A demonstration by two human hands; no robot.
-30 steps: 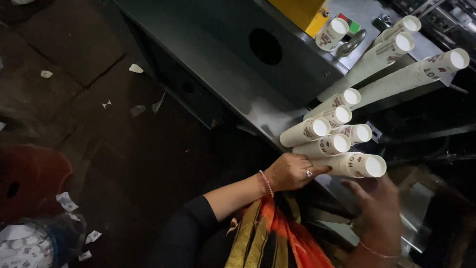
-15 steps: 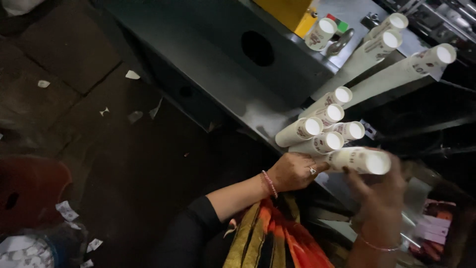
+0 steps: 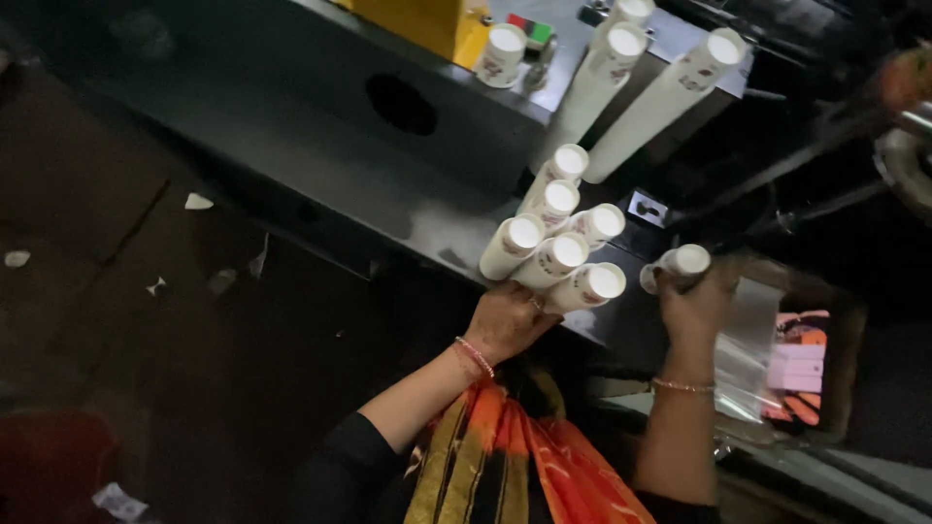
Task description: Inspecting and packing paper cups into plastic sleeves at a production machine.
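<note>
While the head camera looks straight down, the left hand rests against the near ends of a bundle of five white paper-cup stacks, its fingers curled under and around the lowest sleeves so that it grasps the cluster from below. These stacks lean up and away from the person, open rims facing the camera, and lie against the edge of a dark grey machine housing with a round hole in its face. A thin bangle circles the left wrist.

To the right, the right hand is closed around a single stack of cups, held apart from the bundle with its rim turned upward; the fingers wrap the sleeve (the palm side is hidden, so how tight the grip is I cannot tell). A slim bracelet sits on that wrist. Just beside this hand lies a clear plastic bag, and next to it some pink printed packaging.

Farther up, two long cup columns stand slanted on the machine top, near a lone short cup stack, a yellow block and a red and green button panel. Scraps of white paper dot the dark floor at left. An orange and black striped cloth hangs at the person's front, bottom centre.
</note>
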